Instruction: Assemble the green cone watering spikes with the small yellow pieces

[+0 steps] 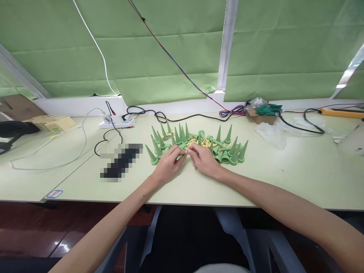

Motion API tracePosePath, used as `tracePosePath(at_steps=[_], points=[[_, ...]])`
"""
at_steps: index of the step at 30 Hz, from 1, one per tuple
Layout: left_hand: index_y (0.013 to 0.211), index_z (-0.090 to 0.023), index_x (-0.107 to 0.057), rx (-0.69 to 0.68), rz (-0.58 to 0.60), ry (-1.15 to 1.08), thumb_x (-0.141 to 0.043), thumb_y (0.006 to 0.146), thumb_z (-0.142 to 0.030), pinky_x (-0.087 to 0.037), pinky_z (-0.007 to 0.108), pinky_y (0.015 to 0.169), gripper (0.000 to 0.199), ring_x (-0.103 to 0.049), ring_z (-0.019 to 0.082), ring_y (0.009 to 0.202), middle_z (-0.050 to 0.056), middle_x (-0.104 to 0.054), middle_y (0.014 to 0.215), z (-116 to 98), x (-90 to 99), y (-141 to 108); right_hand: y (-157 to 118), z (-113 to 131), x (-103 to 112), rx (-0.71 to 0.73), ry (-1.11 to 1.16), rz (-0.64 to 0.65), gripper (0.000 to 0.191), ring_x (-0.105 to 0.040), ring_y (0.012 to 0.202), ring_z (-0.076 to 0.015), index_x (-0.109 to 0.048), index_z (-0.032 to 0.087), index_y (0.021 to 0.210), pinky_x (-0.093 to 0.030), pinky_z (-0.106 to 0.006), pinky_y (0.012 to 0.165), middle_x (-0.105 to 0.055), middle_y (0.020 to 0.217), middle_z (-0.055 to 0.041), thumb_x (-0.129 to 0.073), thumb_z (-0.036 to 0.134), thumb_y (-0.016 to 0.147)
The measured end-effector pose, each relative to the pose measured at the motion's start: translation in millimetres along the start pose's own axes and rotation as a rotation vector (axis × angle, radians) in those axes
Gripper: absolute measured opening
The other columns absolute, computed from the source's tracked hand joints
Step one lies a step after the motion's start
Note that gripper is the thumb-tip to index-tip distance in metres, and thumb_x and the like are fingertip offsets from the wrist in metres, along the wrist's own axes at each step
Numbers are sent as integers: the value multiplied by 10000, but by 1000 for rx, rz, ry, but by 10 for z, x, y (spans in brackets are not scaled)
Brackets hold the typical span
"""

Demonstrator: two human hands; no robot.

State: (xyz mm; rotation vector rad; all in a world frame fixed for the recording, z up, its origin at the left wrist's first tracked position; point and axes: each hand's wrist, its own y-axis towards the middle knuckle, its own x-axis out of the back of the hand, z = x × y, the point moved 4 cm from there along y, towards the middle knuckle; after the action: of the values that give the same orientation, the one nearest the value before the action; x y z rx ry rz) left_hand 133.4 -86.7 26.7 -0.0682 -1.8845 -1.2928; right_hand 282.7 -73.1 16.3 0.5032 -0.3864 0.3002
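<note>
Close together at the middle of the table, my two hands meet over a spread of green plastic cones (234,151). My left hand (168,163) is closed around a green cone, mostly hidden by the fingers. My right hand (205,160) pinches a small yellow piece (186,152) against it; the fingertips cover most of this piece. Several green cones (152,155) stand upright on their wide bases to the left of my hands. Others lie tipped over on the right, and among them is a heap of small yellow pieces (209,144).
A pixelated dark object (121,161) lies left of the cones. Behind it are a white power strip (116,123) and black cables. At the back right stand a small cardboard box (261,116), a green cloth (269,109) and clear plastic wrap (271,132). The table's front edge runs below my forearms.
</note>
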Motion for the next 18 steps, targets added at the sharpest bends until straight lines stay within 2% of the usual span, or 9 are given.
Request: tracePosePath(at_steps=[6, 10, 12, 15, 18], points=[[909, -182, -540, 4, 19, -27, -523, 913, -134, -410, 219, 590, 51, -524, 106, 695, 22, -563, 812, -22, -8, -3, 32, -24, 14, 49, -158, -70, 350, -405, 519, -121, -405, 209, 668, -307, -258, 557, -432, 560, 41, -381, 336, 993], [907, -182, -541, 11, 31, -31, -518, 915, -131, -418, 222, 605, 56, -534, 108, 708, 25, -571, 825, -27, -12, -7, 38, -62, 4, 72, -190, -96, 385, -365, 519, -119, -386, 208, 649, -280, -262, 552, -413, 555, 43, -371, 367, 999], [907, -183, -542, 14, 26, -29, -518, 914, -130, -418, 224, 610, 58, -536, 110, 717, 25, -572, 828, -21, -11, -8, 29, -64, -1, 53, -175, -91, 369, -388, 514, -121, -415, 210, 679, -288, -262, 549, -432, 555, 44, -366, 384, 1001], [911, -186, -548, 40, 12, -31, -521, 914, -135, -402, 221, 580, 58, -512, 105, 690, 20, -565, 816, 4, -11, -10, 6, -40, -11, 11, -116, -58, 263, -455, 503, -131, -501, 216, 856, -326, -260, 553, -497, 577, 49, -376, 398, 999], [916, -190, -554, 78, 8, -56, -526, 912, -142, -400, 216, 563, 55, -506, 104, 683, 19, -567, 822, 30, -12, -10, -12, -14, -12, -11, -66, -52, 199, -483, 481, -133, -497, 227, 981, -354, -260, 547, -532, 596, 55, -386, 391, 995]])
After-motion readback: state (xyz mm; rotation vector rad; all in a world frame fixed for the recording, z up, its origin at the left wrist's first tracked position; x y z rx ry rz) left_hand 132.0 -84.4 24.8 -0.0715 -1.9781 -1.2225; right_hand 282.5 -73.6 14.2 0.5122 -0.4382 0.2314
